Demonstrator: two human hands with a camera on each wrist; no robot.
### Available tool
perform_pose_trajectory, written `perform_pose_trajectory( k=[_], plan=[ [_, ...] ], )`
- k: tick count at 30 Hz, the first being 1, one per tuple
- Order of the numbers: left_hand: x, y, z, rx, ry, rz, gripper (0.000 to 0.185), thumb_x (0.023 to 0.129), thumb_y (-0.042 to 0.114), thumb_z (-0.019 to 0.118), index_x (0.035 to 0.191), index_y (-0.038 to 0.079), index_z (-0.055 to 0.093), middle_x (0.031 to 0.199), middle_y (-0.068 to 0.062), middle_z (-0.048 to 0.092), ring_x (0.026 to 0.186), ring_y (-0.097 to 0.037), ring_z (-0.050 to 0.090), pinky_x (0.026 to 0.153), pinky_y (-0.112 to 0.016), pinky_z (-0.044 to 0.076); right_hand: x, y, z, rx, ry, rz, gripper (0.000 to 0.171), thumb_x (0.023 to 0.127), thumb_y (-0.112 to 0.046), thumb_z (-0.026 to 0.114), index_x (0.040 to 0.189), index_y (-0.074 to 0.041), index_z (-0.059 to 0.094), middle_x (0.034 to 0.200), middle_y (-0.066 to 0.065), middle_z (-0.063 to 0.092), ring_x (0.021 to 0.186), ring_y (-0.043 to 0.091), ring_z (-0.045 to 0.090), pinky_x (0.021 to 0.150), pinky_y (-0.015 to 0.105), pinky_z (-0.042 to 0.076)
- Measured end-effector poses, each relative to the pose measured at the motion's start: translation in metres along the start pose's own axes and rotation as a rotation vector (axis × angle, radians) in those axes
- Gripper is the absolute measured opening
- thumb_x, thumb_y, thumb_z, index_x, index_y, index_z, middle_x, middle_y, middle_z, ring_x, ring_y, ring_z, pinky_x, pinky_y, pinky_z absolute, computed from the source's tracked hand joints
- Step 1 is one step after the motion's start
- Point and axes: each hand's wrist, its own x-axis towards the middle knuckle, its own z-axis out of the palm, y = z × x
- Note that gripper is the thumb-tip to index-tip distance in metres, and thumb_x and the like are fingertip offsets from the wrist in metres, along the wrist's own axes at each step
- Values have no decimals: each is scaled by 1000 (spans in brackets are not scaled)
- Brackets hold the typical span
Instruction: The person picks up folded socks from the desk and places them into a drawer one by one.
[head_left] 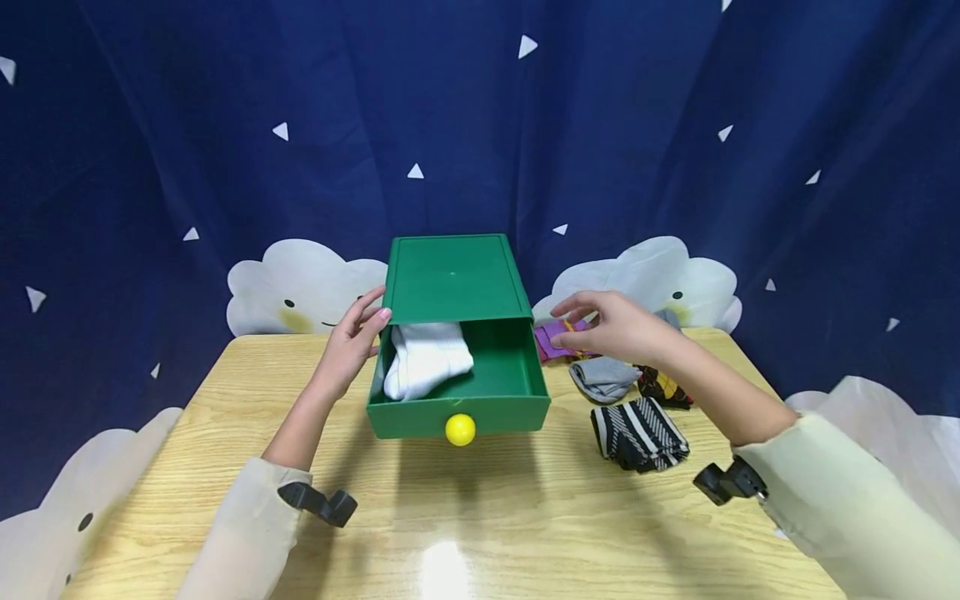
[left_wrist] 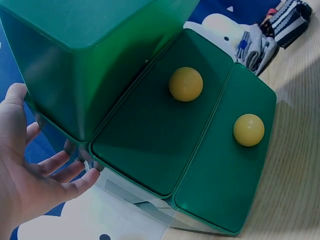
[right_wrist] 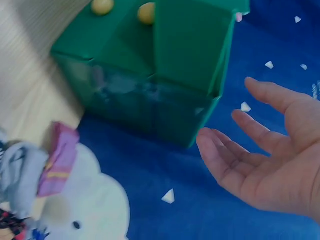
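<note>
Drawer (head_left: 510, 379) room right of white socks (head_left: 425, 358)

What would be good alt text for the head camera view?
A person's left hand touches the side of a green drawer box whose open drawer holds white socks. The right hand hovers over a purple sock among folded socks on a wooden table.

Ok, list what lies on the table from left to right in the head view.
Left hand → white socks in the green drawer → yellow knob → purple sock → right hand → dark patterned sock.
</note>
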Motion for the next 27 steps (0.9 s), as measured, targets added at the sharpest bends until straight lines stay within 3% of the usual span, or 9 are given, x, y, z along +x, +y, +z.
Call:
perform_pose_trajectory(
  k=[5,14,21,27],
  plan=[
    [0,-1,-1,-4,4,-1,53,98,37,45,147,24,30,146,-18,34,131,-34,39,99,-57,40,-5,24,0,-28,0,12,45,84,-29,69,122,-7,58,119,21,61,106,34,59,87,45,50],
    [-2,1,0,-10,4,4,52,98,35,45,147,23,31,145,-18,35,131,-34,40,99,-56,41,-12,73,4,-85,-56,51,52,82,-34,70,125,-7,56,120,24,57,101,31,60,77,38,52],
    [-2,1,0,-13,1,4,52,98,36,45,147,24,31,145,-18,35,132,-33,39,99,-56,40,-16,113,10,-69,-113,50,55,78,-31,74,123,-3,56,111,19,55,76,16,48,69,29,42],
    [-1,0,0,-19,6,7,52,98,36,45,146,24,31,145,-18,35,132,-33,40,99,-56,41,-18,141,17,-78,-145,38,58,77,-30,75,123,0,56,107,17,57,81,17,53,71,30,46]
  ],
)
